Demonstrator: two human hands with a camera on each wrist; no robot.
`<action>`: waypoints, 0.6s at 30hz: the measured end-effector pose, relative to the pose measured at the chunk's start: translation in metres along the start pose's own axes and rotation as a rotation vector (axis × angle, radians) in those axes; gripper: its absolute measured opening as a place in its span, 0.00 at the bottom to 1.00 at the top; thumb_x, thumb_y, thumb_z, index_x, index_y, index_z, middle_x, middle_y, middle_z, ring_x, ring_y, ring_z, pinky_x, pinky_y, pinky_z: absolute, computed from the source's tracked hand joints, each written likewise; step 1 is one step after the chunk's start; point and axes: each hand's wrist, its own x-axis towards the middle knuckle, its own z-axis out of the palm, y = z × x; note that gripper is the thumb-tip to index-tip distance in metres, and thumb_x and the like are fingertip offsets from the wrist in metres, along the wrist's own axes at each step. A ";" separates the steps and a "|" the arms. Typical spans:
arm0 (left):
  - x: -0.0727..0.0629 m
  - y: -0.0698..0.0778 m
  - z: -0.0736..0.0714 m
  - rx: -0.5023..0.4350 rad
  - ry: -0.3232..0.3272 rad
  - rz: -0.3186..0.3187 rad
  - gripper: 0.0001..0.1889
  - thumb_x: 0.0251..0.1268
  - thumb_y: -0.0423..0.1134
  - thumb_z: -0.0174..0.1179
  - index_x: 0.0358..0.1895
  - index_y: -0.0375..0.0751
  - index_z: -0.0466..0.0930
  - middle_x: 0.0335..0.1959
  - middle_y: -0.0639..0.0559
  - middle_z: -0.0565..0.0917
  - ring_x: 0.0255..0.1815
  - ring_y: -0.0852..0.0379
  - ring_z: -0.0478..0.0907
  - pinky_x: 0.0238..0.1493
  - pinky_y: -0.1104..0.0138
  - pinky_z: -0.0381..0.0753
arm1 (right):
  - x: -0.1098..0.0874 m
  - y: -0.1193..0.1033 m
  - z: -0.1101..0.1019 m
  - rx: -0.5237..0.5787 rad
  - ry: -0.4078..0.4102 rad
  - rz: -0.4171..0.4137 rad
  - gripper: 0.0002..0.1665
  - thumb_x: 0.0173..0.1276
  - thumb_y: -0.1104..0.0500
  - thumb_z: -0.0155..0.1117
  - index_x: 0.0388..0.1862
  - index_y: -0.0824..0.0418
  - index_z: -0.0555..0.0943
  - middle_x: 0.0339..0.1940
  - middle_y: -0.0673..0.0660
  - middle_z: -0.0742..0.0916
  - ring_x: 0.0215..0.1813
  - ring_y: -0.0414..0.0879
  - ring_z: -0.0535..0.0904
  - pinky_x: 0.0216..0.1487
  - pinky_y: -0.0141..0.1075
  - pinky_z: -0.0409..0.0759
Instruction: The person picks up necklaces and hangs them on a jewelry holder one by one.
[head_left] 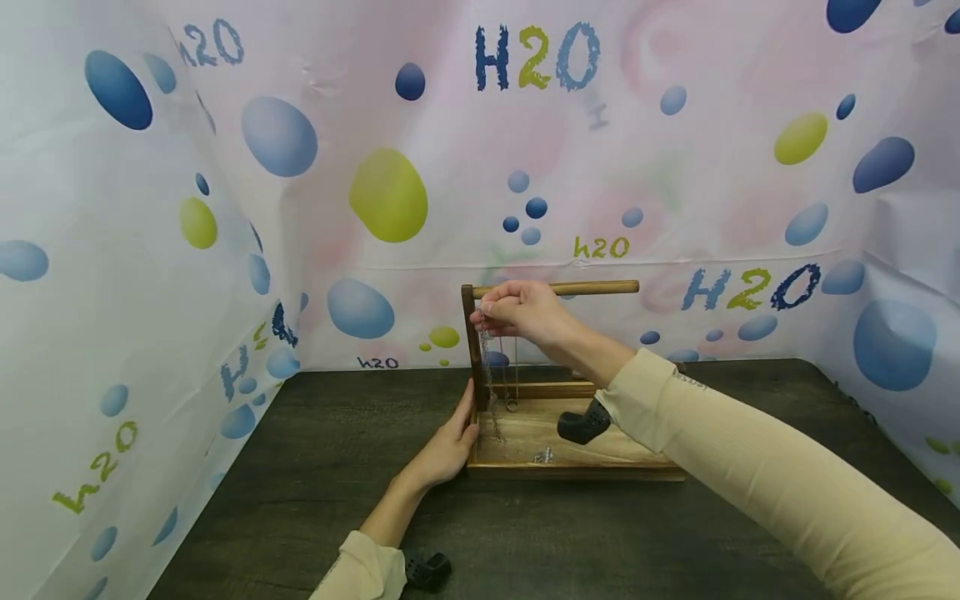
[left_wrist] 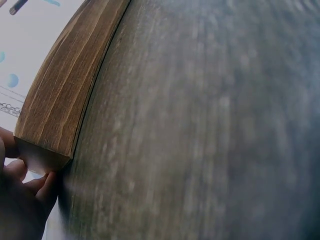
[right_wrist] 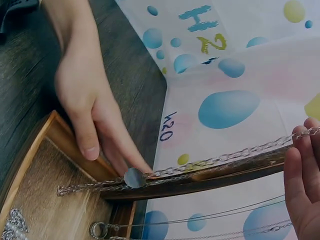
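Observation:
My right hand (head_left: pixel 528 312) pinches a silver chain necklace (right_wrist: pixel 220 160) beside the left end of the stand's wooden bar (head_left: pixel 596 287). The chain hangs along the upright post (head_left: pixel 471 333), its lower end just above or at the tray; I cannot tell which. A small round disc pendant (right_wrist: pixel 134 177) shows on it in the right wrist view. My left hand (head_left: pixel 442 450) rests with extended fingers against the left side of the wooden jewelry stand (head_left: pixel 577 474). In the left wrist view, fingertips touch the end of a brown wooden piece (left_wrist: pixel 70 75).
A thinner necklace with a ring pendant (head_left: pixel 512 405) hangs from the bar. A small heap of silver chain (head_left: pixel 543 456) lies in the tray near its front edge. The dark wooden table (head_left: pixel 360 433) surrounds the stand, with a patterned curtain (head_left: pixel 465 167) behind.

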 end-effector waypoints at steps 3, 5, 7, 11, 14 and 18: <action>0.000 -0.001 0.000 0.015 -0.005 -0.007 0.38 0.83 0.31 0.40 0.82 0.56 0.26 0.82 0.43 0.35 0.81 0.41 0.38 0.76 0.43 0.45 | 0.000 -0.003 0.000 0.040 0.013 0.006 0.07 0.76 0.67 0.58 0.47 0.71 0.79 0.43 0.65 0.89 0.46 0.53 0.87 0.52 0.45 0.83; -0.003 0.000 0.002 0.022 -0.007 -0.015 0.38 0.84 0.31 0.40 0.82 0.56 0.26 0.82 0.44 0.34 0.81 0.41 0.37 0.76 0.43 0.45 | -0.002 -0.005 0.000 0.060 0.017 0.010 0.08 0.75 0.68 0.59 0.48 0.72 0.79 0.42 0.64 0.89 0.45 0.53 0.87 0.51 0.43 0.84; -0.006 0.001 0.004 0.024 -0.004 -0.023 0.38 0.84 0.31 0.39 0.82 0.56 0.25 0.82 0.44 0.34 0.81 0.42 0.37 0.76 0.44 0.45 | -0.004 -0.008 0.000 0.071 0.015 0.010 0.09 0.75 0.68 0.59 0.50 0.73 0.79 0.42 0.63 0.90 0.44 0.52 0.87 0.50 0.42 0.84; -0.011 0.005 0.007 0.026 0.004 -0.035 0.38 0.84 0.32 0.39 0.82 0.57 0.25 0.82 0.44 0.35 0.81 0.42 0.37 0.76 0.44 0.45 | -0.008 -0.014 0.001 0.088 0.008 0.012 0.10 0.75 0.68 0.59 0.51 0.73 0.80 0.41 0.61 0.89 0.42 0.49 0.86 0.48 0.39 0.84; -0.015 0.009 0.010 0.026 0.009 -0.040 0.38 0.84 0.32 0.40 0.82 0.56 0.26 0.82 0.44 0.35 0.81 0.42 0.37 0.76 0.44 0.45 | -0.011 -0.018 0.002 0.103 0.002 0.009 0.11 0.75 0.69 0.59 0.51 0.74 0.80 0.41 0.61 0.89 0.41 0.46 0.86 0.51 0.42 0.83; -0.024 0.016 0.015 0.021 0.017 -0.043 0.38 0.84 0.31 0.40 0.82 0.56 0.27 0.82 0.44 0.35 0.81 0.42 0.37 0.76 0.44 0.45 | -0.017 -0.025 0.002 0.124 -0.009 0.008 0.12 0.74 0.69 0.60 0.53 0.74 0.79 0.43 0.62 0.89 0.42 0.48 0.86 0.53 0.43 0.82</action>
